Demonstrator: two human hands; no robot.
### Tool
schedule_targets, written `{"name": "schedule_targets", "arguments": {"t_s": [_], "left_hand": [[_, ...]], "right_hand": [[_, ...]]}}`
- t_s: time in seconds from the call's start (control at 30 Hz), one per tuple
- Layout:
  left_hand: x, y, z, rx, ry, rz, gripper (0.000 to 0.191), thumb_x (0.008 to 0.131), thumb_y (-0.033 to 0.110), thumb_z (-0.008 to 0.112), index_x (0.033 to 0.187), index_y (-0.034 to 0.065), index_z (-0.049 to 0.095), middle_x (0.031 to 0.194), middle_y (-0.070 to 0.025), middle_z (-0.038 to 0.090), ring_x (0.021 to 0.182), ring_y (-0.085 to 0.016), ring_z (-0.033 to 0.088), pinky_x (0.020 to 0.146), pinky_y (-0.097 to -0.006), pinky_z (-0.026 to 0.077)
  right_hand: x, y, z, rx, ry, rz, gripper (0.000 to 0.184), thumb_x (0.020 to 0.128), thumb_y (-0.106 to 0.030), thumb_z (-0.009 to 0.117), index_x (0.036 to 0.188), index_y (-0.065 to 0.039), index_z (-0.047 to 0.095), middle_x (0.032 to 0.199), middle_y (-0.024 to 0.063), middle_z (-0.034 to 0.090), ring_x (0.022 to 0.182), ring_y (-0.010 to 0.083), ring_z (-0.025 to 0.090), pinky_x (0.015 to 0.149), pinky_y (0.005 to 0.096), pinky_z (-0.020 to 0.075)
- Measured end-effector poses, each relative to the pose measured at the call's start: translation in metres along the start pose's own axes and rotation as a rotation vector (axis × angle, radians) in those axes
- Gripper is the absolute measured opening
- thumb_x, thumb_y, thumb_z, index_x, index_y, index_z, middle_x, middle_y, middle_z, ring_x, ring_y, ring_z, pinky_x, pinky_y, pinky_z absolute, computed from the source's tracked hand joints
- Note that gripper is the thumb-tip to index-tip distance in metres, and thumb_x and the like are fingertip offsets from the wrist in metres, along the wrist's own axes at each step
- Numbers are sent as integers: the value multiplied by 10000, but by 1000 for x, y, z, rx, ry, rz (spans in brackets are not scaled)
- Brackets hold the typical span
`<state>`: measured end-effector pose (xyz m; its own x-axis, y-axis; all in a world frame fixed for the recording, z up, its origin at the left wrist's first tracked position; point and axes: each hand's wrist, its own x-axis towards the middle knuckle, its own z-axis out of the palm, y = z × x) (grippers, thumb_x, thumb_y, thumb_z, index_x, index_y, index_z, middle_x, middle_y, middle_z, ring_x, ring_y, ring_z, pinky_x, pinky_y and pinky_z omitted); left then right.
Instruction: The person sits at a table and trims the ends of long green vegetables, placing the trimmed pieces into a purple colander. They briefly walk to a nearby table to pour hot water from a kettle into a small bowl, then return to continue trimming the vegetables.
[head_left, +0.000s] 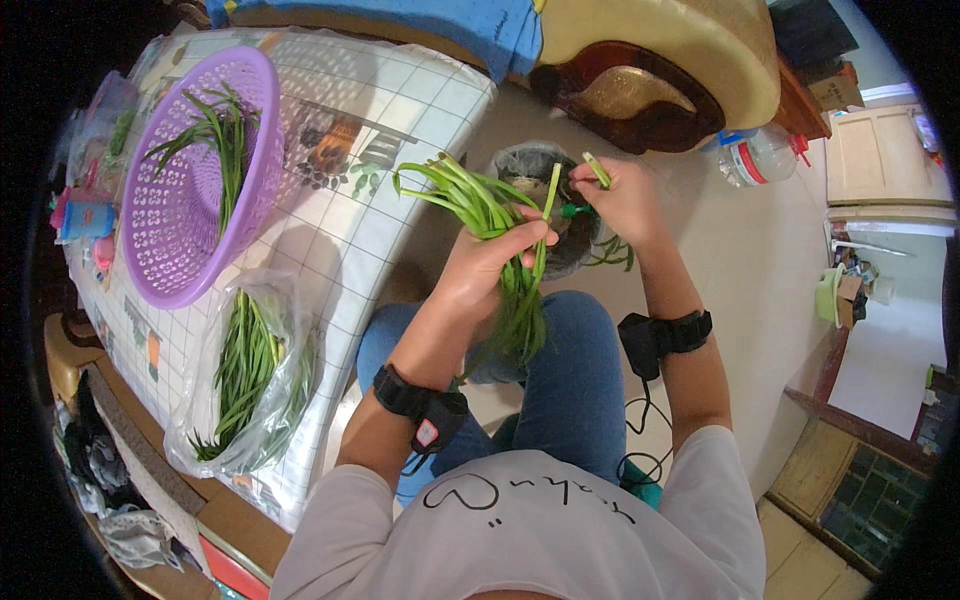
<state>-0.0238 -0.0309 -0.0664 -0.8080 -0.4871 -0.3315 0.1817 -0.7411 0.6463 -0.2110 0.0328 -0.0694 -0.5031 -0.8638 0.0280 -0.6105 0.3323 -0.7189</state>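
Note:
My left hand (501, 259) is closed around a bunch of green garlic chives (469, 195), whose long leaves hang down over my lap. One stalk stands up past the thumb. To the right, my right hand (619, 195) pinches a short piece of green stalk (597, 170) between thumb and fingers. Beneath both hands, on the floor, is a round bin lined with clear plastic (517, 157), with dark scraps inside. A purple plastic colander (262, 169) on the table holds some chives (231, 154). Nearer me, an open clear plastic bag (184, 427) holds another bundle of chives (247, 375).
The table with a checked plastic cover (352, 255) lies at my left. Green leaves (616, 253) lie on the floor beside the bin. A large clear bottle with a red cap (757, 161) stands beyond, near a carved wooden sofa (660, 37). A cable (646, 431) hangs by my right arm.

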Motion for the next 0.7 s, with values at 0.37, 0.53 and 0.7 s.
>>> {"name": "schedule_targets", "arguments": {"t_s": [0.37,0.53,0.7], "left_hand": [[3,-13,7,105,-4,45,165,759,104,641,891,43,564,785,-54,611,596,-83,489,529,-209,390],[-3,-14,14,121,13,63,155,749,87,642,877,37,568,773,-65,616,583,-87,487,529,-209,389],[-7,-14,20,115,8,80,154,749,82,634,875,23,566,771,-67,617,580,-89,488,532,-210,393]], "right_hand": [[-26,-46,-32,701,-223,367,177,758,-123,648,830,33,606,577,1,514,458,53,406,408,214,294],[-31,-58,-33,838,-250,353,172,785,-110,625,842,48,585,603,6,507,450,39,372,388,189,235],[-35,-57,-36,940,-283,337,152,788,-99,604,830,45,581,611,10,509,446,37,370,384,186,227]]}}
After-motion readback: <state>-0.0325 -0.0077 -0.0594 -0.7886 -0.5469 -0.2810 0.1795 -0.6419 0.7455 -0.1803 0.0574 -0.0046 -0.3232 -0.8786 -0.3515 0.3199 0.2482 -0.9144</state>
